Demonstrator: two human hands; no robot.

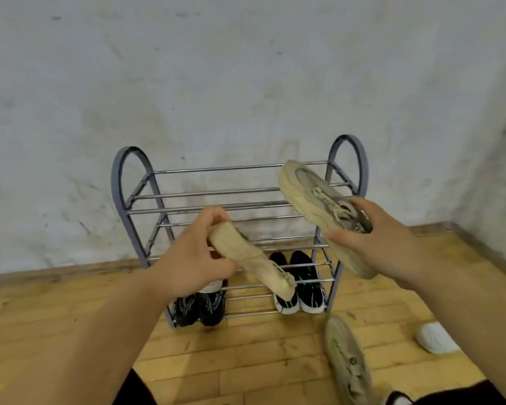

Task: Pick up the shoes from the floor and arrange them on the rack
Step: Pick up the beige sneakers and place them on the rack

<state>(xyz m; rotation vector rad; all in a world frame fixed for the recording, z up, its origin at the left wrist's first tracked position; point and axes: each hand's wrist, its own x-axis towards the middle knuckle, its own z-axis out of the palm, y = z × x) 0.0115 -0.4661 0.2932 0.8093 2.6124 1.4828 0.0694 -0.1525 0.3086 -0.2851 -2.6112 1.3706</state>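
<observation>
- Setting: a wood-plank floor [246, 361] meets a scuffed white wall [216, 68].
- Nearest: a grey-green sneaker [348, 361] and a white shoe [435, 337] lie on the floor at the right, not yet collected.
- Left hand [187, 252]: fingers and thumb clamped around one end of a beige shoe [254, 258]. Its free end slopes down in front of the rack.
- Right hand [374, 238]: thumb under the sole and fingers over the collar of a beige sneaker [310, 194]. The toe is raised over the top tier, probably so it can be set down there.
- Rack [216, 169]: a three-tier metal frame against the wall. The upper two tiers carry no shoes.
- Lowest tier: a black pair [200, 308] at the left and a black-and-white pair [300, 285] at the right, each side by side. This suggests the beige two belong together on one tier.
</observation>
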